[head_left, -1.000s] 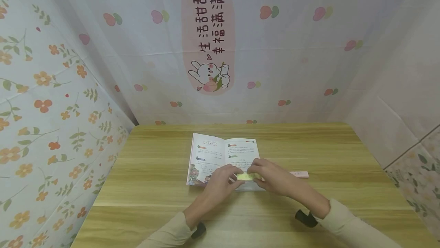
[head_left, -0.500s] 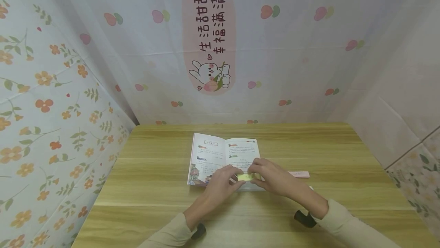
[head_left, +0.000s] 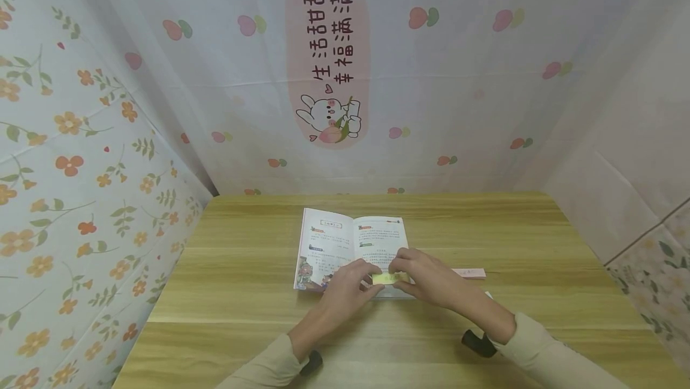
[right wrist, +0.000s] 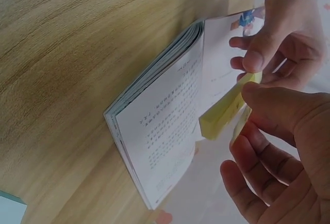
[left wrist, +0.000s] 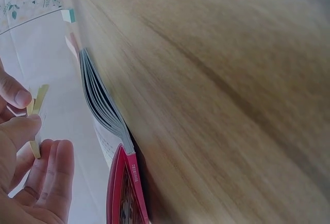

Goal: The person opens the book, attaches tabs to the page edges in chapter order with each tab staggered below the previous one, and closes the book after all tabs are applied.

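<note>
An open book (head_left: 326, 239) with printed pages and cartoon pictures lies on the wooden table. Over the lower part of its right page, both hands hold a small yellow sticky note pad (head_left: 380, 279). My left hand (head_left: 347, 287) pinches the pad's left end between thumb and fingers. At the other end, my right hand (head_left: 426, 275) pinches it too. In the right wrist view the yellow sticky note pad (right wrist: 221, 113) is tilted above the page, and a thin yellow strip stands apart from its thicker part. The hands cover part of the lower pages.
Right of the book lies a pink paper strip (head_left: 470, 273), partly behind the right hand. A small white and teal block (right wrist: 10, 208) sits on the table (head_left: 242, 293) nearby, mostly hidden by the right forearm in the head view. A printed curtain (head_left: 458, 89) hangs behind the table.
Both hands stay nearly in place over the book. The yellow sticky note pad tilts very slightly between the fingers; the book has not moved.
</note>
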The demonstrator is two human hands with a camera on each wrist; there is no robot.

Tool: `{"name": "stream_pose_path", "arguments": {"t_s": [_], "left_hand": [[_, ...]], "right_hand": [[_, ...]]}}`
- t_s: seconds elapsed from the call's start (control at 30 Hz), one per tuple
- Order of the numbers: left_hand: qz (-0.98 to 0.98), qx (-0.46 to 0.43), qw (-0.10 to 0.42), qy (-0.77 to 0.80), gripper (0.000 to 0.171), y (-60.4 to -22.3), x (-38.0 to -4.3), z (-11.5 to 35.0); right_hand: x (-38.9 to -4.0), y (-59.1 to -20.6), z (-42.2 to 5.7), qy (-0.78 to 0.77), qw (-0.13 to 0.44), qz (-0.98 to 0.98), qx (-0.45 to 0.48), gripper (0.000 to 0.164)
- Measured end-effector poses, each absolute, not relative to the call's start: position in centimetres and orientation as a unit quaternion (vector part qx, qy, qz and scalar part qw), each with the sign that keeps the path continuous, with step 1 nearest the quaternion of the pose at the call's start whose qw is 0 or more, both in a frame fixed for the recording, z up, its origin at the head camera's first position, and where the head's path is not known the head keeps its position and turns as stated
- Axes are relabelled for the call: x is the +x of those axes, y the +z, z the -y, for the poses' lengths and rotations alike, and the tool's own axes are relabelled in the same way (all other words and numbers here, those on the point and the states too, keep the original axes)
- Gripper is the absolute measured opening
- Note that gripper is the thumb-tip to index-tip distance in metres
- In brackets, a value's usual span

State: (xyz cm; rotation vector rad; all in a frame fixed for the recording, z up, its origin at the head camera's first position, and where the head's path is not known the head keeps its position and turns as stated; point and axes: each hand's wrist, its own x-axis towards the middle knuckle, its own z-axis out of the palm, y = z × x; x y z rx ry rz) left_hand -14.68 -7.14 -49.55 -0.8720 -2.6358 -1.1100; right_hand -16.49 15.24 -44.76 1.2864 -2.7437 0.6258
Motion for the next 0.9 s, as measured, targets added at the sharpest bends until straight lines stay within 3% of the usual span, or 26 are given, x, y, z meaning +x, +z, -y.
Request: {"name": "stream_pose_path", "arguments": {"t_s": [0.37, 0.67, 0.9], "left_hand": [[0.881, -0.291, 0.082, -0.364, 0.024, -49.8, -14.8, 7.1], [0.879, -0.292, 0.083, -0.368, 0.026, -49.8, -14.6, 7.2], [0.872, -0.295, 0.083, -0.381, 0.022, -50.0, -14.7, 7.3]], "right_hand": [[-16.6, -44.8, -15.0, 0.194, 0.026, 0.892, 0.407, 0.026], [-17.3, -44.7, -15.4, 0.245, -0.064, 0.897, 0.363, 0.03], [-18.0, -44.9, -16.1, 0.326, -0.116, 0.865, 0.363, 0.021]]}}
